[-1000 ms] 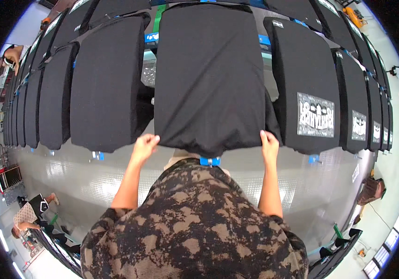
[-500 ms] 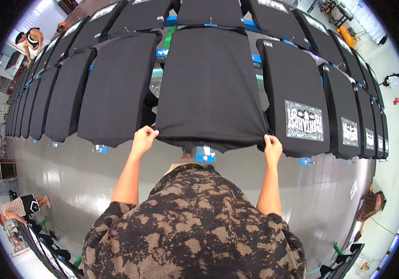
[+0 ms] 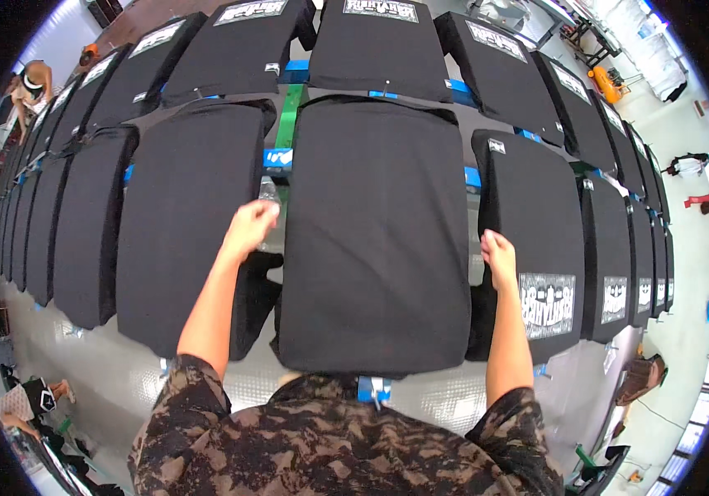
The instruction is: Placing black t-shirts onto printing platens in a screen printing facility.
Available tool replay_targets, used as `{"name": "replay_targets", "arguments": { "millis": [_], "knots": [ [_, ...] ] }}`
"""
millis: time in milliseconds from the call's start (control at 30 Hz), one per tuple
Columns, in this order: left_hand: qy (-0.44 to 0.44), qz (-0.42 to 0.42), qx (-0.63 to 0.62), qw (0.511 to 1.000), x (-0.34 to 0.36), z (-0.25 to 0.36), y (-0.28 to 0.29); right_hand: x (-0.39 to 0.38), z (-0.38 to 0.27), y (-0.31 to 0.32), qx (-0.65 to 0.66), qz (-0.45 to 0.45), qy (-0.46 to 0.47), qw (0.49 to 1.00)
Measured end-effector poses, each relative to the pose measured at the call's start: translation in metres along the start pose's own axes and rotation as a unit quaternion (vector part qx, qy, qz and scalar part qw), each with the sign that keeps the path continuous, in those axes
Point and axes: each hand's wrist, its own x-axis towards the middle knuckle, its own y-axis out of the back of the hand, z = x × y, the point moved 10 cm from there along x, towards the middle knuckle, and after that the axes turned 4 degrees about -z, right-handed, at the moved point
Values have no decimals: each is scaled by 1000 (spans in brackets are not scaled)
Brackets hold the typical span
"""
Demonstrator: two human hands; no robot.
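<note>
A plain black T-shirt (image 3: 375,240) lies stretched over a flat printing board in front of me, its hem toward me and slight diagonal creases on its lower half. My left hand (image 3: 251,227) hovers by its left edge over the gap between boards, fingers curled closed with nothing visible in them. On the other side, my right hand (image 3: 499,252) is closed too, between this shirt and a black T-shirt with a white print (image 3: 546,306). Neither hand appears to touch the middle shirt. Another plain black T-shirt (image 3: 193,231) is on the board to the left.
Beyond is a second row of boards with printed black T-shirts (image 3: 379,50). Blue brackets (image 3: 278,157) and a green rail (image 3: 290,116) show between boards; a blue clamp (image 3: 375,388) sits at the near edge. Other people are far left (image 3: 32,87) and lower left (image 3: 36,398).
Both hands have let go of the shirt's near hem corners and moved up along its sides. The hem now lies down over the board's near end. My view has shifted forward.
</note>
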Motion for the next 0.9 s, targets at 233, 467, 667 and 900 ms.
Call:
{"name": "replay_targets", "arguments": {
  "millis": [233,467,667,900],
  "knots": [
    [118,-18,-300,946,223,32,-15,195,-61,-85,81,-31,-113,990],
    [-28,135,-4,990,273,71,25,245,-100,-73,-36,62,-20,997],
    [-80,194,101,972,315,93,46,291,-149,-48,-243,213,88,942],
    [0,107,94,990,329,56,27,304,-102,-65,-129,87,6,988]
  ]
}}
